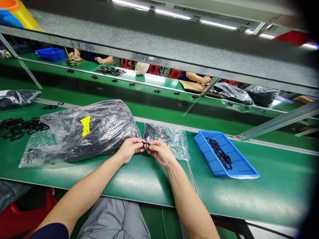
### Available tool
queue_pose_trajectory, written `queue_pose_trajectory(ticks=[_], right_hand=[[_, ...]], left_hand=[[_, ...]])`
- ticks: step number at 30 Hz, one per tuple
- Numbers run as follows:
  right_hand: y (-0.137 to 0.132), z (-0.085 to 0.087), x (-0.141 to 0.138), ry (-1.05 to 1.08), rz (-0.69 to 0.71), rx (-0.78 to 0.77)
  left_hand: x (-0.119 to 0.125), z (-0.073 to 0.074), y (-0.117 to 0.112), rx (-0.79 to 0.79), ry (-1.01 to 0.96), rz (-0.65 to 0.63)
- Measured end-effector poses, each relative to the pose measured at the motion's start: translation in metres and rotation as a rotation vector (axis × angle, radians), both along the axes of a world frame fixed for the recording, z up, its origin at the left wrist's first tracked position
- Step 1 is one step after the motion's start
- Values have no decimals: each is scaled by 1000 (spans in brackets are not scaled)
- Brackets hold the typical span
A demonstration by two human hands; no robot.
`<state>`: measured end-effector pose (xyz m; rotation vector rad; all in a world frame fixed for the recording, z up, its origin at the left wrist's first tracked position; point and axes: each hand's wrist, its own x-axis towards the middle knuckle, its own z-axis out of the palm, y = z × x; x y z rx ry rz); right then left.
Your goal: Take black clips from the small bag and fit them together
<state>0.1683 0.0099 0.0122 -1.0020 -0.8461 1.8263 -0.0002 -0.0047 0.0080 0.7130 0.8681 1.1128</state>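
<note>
Between my two hands is a small black plastic part [146,145] with an opening in its middle. My left hand [131,149] pinches its left end, and my right hand [161,152] pinches its right end. Both hands are above the green table [134,179]. Just behind and left of them lies a big clear plastic bag [99,116] full of dark pieces, with a yellow label [85,126]. A smaller clear bag [171,136] with black pieces lies right behind my right hand.
A blue tray [239,166] holding several black parts stands on the right. Loose black parts [22,127] lie at the far left. Beyond runs a green conveyor [159,103] with spaced black parts. A metal shelf beam [159,49] crosses above; co-workers' hands show behind.
</note>
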Motion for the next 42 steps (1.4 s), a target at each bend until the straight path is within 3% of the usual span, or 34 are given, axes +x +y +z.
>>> queue_pose_trajectory(ticks=[12, 18, 25, 42], right_hand=[[3, -4, 0, -21, -102, 103], [4, -3, 0, 19, -91, 95], [2, 1, 2, 0, 32, 71], [4, -5, 4, -85, -33, 198]], left_hand=[[2, 0, -1, -3, -19, 29], [2, 2, -1, 17, -19, 31], [1, 1, -1, 27, -2, 41], [-1, -1, 1, 67, 21, 36]])
